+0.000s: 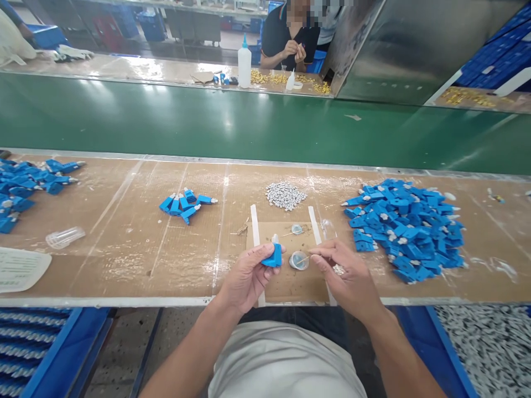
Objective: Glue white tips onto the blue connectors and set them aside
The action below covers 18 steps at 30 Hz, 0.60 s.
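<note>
My left hand [253,273] is closed around a blue plastic part [272,257] whose white tip points away from me. Between thumb and forefinger of my right hand [346,276] is a thin stick [305,259], its far end inside a small clear cup [297,261]. Just beyond the cup lies a round clear lid [296,228] with another thin stick beside it. These sit on a cardboard sheet [282,287] held by white tape strips. A pile of small grey pieces [285,195] lies farther back.
A large heap of blue parts [406,226] is at right; a few more [182,205] lie left of centre, others [33,185] at far left. A clear plastic cup [65,237] lies on its side. Behind the table runs a green belt [207,121]; a co-worker [290,44] sits beyond it.
</note>
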{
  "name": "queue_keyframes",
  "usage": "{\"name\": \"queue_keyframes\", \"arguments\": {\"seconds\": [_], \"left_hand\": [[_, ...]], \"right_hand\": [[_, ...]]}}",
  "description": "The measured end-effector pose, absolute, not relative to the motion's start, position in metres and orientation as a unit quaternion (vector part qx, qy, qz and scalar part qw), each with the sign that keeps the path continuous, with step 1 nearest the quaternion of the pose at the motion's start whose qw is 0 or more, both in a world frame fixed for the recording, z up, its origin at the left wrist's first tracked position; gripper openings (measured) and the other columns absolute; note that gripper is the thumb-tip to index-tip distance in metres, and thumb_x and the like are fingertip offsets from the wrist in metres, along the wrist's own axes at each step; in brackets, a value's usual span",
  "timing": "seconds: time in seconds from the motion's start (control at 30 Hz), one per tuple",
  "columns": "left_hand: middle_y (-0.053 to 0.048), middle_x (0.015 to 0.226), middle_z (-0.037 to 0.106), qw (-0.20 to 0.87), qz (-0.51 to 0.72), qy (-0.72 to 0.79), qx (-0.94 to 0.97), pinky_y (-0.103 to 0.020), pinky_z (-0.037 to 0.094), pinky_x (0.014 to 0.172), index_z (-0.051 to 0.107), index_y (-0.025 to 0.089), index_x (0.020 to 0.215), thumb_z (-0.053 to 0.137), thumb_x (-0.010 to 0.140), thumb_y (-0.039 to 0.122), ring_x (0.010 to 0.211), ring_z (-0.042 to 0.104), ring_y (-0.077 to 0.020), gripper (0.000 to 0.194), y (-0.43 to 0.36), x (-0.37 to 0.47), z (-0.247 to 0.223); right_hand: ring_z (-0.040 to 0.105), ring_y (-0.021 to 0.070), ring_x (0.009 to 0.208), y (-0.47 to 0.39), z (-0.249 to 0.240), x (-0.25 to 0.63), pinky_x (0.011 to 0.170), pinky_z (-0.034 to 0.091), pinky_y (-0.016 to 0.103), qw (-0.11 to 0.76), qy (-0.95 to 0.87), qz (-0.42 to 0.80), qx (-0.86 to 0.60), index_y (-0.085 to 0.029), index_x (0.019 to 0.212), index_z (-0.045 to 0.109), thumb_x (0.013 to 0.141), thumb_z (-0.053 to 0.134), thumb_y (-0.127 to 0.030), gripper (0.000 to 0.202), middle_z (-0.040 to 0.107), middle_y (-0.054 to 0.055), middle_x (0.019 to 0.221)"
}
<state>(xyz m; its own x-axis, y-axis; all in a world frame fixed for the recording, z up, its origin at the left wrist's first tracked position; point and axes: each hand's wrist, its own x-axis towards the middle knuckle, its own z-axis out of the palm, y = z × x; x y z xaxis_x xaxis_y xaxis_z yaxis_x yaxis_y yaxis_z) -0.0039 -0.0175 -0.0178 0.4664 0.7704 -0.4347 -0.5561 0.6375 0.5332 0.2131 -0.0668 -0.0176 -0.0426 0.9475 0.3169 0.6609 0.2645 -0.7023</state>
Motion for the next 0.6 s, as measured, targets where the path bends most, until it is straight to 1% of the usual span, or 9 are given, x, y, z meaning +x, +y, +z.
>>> {"name": "queue_keyframes", "arguments": {"seconds": [0.07,0.2,0.3,0.4,0.47,0.6], "left_hand": [[-0.006,0.075,0.069,0.836,0.403,0.336,0.161,-0.012,0.046,0.049,0.077,0.008,0.084,0.081,0.077,0.028,0.057,0.058,-0.0058,0.022,-0.018,-0.012,-0.023],[-0.005,0.076,0.068,0.828,0.412,0.346,0.162,-0.017,0.052,0.061,0.079,0.011,0.091,0.083,0.076,0.028,0.064,0.06,-0.0078,0.023,-0.023,-0.034,-0.038],[-0.006,0.079,0.069,0.828,0.417,0.338,0.159,-0.019,0.052,0.065,0.08,0.013,0.093,0.086,0.073,0.029,0.069,0.061,-0.0099,0.026,-0.026,-0.044,-0.048],[-0.007,0.081,0.068,0.823,0.427,0.338,0.163,-0.019,0.05,0.066,0.08,0.012,0.092,0.087,0.072,0.03,0.07,0.06,-0.0098,0.028,-0.028,-0.045,-0.053],[-0.007,0.079,0.067,0.82,0.43,0.34,0.167,-0.02,0.049,0.066,0.08,0.012,0.093,0.086,0.073,0.031,0.069,0.058,-0.0099,0.029,-0.029,-0.044,-0.055],[-0.007,0.08,0.067,0.815,0.44,0.34,0.162,-0.02,0.048,0.065,0.08,0.013,0.092,0.086,0.073,0.032,0.067,0.056,-0.009,0.028,-0.031,-0.042,-0.058]], "right_hand": [[0.064,0.0213,0.085,-0.059,-0.013,0.22,0.072,0.049,0.034,0.387,-0.696,0.171,-0.581,-0.024,0.103,0.07,0.099,0.058,-0.025,0.013,0.068,0.006,0.095],[0.063,0.0191,0.076,-0.028,-0.003,0.227,0.067,0.048,0.032,0.361,-0.708,0.166,-0.583,-0.024,0.098,0.07,0.098,0.059,-0.029,0.013,0.069,0.004,0.089],[0.062,0.018,0.072,0.008,-0.007,0.225,0.065,0.047,0.03,0.301,-0.749,0.134,-0.574,-0.023,0.095,0.07,0.099,0.056,-0.028,0.016,0.068,0.003,0.083],[0.063,0.0169,0.075,0.044,-0.017,0.22,0.066,0.045,0.028,0.225,-0.804,0.08,-0.544,-0.021,0.095,0.07,0.099,0.053,-0.022,0.018,0.068,0.004,0.088],[0.063,0.0163,0.077,0.061,-0.024,0.217,0.066,0.043,0.027,0.19,-0.824,0.063,-0.531,-0.021,0.095,0.072,0.097,0.054,-0.018,0.018,0.067,0.004,0.091],[0.06,0.0158,0.075,0.076,-0.032,0.213,0.063,0.035,0.026,0.131,-0.844,0.032,-0.519,-0.021,0.09,0.072,0.096,0.054,-0.015,0.02,0.065,0.004,0.088]]}}
